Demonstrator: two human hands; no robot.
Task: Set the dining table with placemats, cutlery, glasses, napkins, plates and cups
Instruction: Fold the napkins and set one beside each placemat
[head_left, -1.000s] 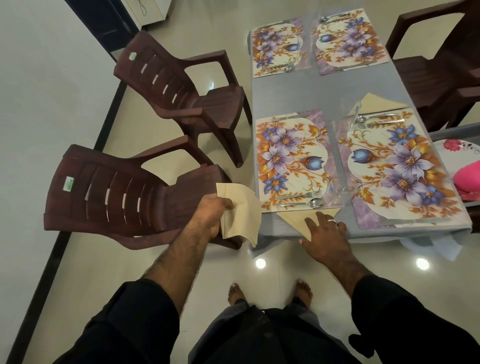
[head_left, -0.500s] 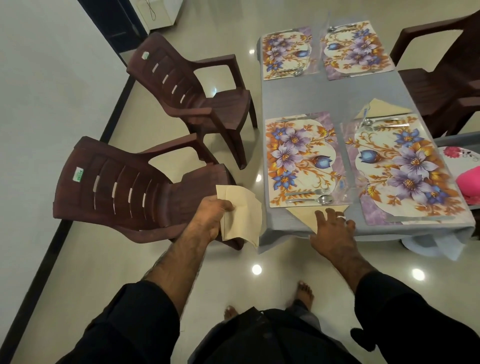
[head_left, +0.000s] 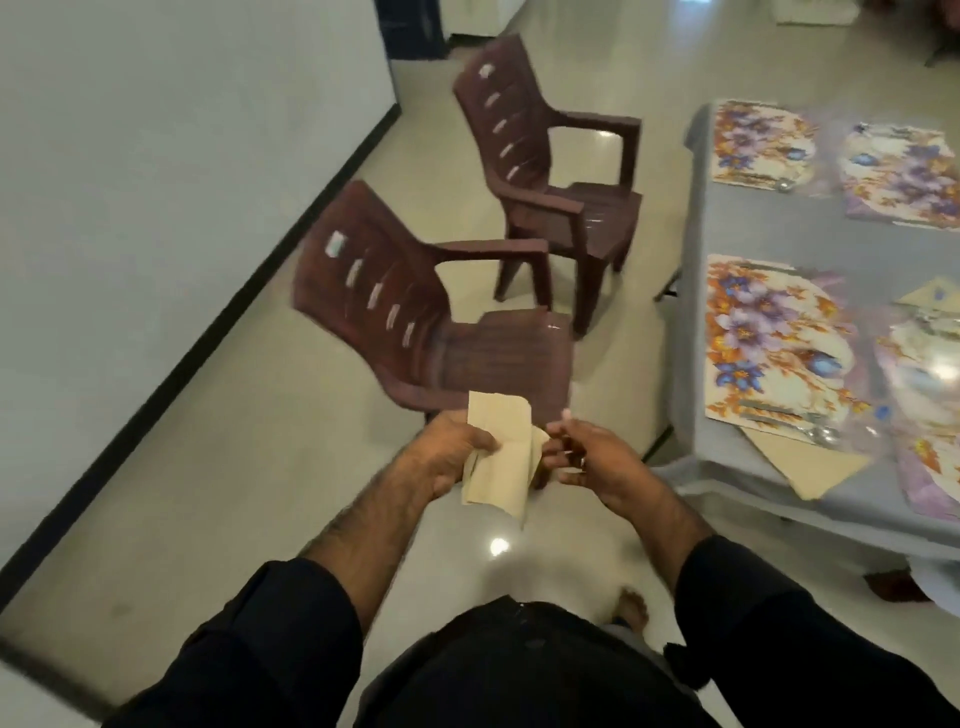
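Note:
My left hand (head_left: 451, 457) grips a stack of beige paper napkins (head_left: 500, 462) in front of my body, over the floor. My right hand (head_left: 587, 457) has come to the stack's right edge and pinches a napkin there. On the grey table (head_left: 779, 244) at the right lie several flowered placemats; the near one (head_left: 763, 338) has a fork and spoon (head_left: 810, 428) on its near edge and a folded beige napkin (head_left: 800, 462) tucked beneath it. A second folded napkin (head_left: 930, 296) lies further right.
Two brown plastic armchairs stand left of the table, the near one (head_left: 426, 322) just beyond my hands, the far one (head_left: 550, 171) behind it. A white wall with a black skirting (head_left: 208, 332) runs along the left. My bare foot (head_left: 631, 608) shows on the shiny floor.
My right hand left the folded napkin on the table edge and came to the napkin stack in my left hand. My view has swung left, so the table sits at the right.

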